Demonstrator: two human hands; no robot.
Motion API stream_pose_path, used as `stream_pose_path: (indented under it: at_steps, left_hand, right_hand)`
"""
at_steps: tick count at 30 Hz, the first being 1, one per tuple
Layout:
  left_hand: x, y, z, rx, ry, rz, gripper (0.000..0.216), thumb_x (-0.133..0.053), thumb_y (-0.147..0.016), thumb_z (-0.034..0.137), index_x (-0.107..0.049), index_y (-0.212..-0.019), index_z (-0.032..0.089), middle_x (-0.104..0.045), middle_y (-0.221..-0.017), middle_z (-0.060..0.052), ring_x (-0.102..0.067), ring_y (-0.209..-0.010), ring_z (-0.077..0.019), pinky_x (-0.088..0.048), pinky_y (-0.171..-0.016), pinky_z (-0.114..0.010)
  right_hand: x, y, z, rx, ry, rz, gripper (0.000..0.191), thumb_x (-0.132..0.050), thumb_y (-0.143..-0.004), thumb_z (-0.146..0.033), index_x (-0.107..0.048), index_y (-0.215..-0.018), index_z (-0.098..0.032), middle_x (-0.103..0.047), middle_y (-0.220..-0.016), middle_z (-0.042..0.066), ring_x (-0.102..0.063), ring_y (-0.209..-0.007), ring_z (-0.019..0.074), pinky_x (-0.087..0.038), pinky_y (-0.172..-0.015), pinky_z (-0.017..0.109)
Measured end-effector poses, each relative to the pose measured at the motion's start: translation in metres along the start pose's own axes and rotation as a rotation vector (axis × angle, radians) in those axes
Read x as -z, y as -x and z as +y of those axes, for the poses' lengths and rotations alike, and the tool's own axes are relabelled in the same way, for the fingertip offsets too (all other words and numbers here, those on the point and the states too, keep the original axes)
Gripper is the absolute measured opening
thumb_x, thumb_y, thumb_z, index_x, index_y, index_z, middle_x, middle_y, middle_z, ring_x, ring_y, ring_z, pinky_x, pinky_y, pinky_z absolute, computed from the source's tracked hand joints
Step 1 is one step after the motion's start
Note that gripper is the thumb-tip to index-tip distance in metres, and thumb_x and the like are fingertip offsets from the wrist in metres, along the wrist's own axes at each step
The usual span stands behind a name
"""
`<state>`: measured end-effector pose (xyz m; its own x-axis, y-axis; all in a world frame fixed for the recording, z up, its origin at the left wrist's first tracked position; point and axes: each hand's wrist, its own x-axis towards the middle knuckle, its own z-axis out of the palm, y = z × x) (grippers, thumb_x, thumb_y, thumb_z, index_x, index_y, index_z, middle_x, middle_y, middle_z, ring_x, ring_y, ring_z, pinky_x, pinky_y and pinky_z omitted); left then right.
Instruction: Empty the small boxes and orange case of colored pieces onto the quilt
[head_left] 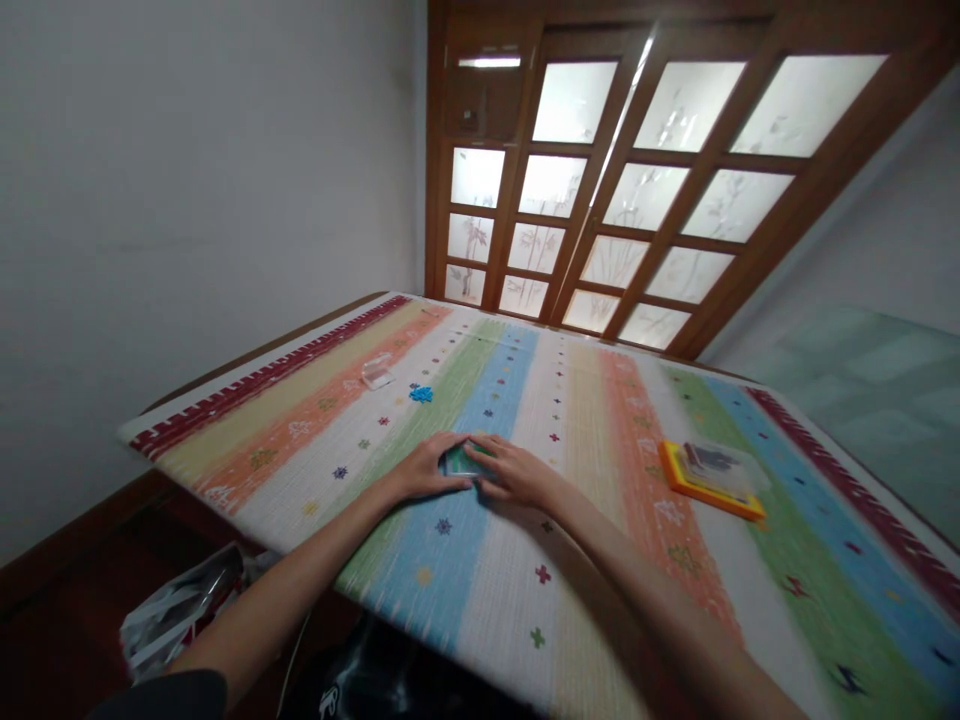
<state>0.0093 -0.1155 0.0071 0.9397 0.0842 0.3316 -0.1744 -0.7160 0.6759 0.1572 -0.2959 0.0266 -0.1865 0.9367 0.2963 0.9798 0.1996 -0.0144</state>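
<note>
Both my hands meet over a small green flat object (459, 461) lying on the striped cloth (525, 560) of the table. My left hand (426, 468) curls around its left side, fingers bent against it. My right hand (514, 470) covers its right side, fingers bent over the top edge. Most of the green object is hidden under my fingers.
A small cluster of blue pieces (421, 394) and a clear plastic lid or box (377, 374) lie further back on the left. An orange tray (711, 476) with a clear bag on it sits to the right. A wooden lattice door (600, 190) stands behind. A plastic bag (180, 605) lies on the floor at the left.
</note>
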Motion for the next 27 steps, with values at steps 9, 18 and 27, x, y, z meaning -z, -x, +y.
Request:
stream_pose_path:
  at_steps: [9,18,27]
  left_hand:
    - [-0.008,-0.002,0.000,0.013,0.013,0.077,0.063,-0.080,-0.072,0.027,-0.059,-0.130,0.017,-0.068,-0.127,-0.015,-0.065,-0.118,-0.0301,-0.050,-0.107,-0.046]
    - [-0.007,-0.007,0.004,0.065,0.084,0.092,0.069,-0.085,-0.066,0.027,-0.056,-0.128,0.018,-0.068,-0.121,-0.011,-0.067,-0.113,-0.0294,-0.052,-0.103,-0.045]
    - [0.010,-0.017,-0.021,0.098,0.175,0.309,0.085,-0.083,-0.071,0.021,-0.043,-0.147,0.022,-0.057,-0.142,-0.015,-0.058,-0.129,-0.0314,-0.048,-0.110,-0.052]
  right_hand:
    - [-0.021,-0.008,-0.015,0.073,0.409,-0.067,0.048,-0.050,-0.095,-0.021,-0.055,-0.132,0.011,-0.060,-0.128,0.038,-0.063,-0.121,0.0424,-0.055,-0.099,0.056]
    - [0.006,-0.028,0.000,-0.014,0.242,-0.196,0.033,-0.050,-0.098,-0.013,-0.059,-0.126,0.000,-0.071,-0.107,0.025,-0.071,-0.095,0.0294,-0.057,-0.079,0.037]
    - [0.030,-0.070,0.051,-0.335,-0.192,0.054,0.019,-0.050,-0.099,-0.014,-0.069,-0.100,-0.015,-0.074,-0.087,0.007,-0.067,-0.077,0.0184,-0.048,-0.075,0.027]
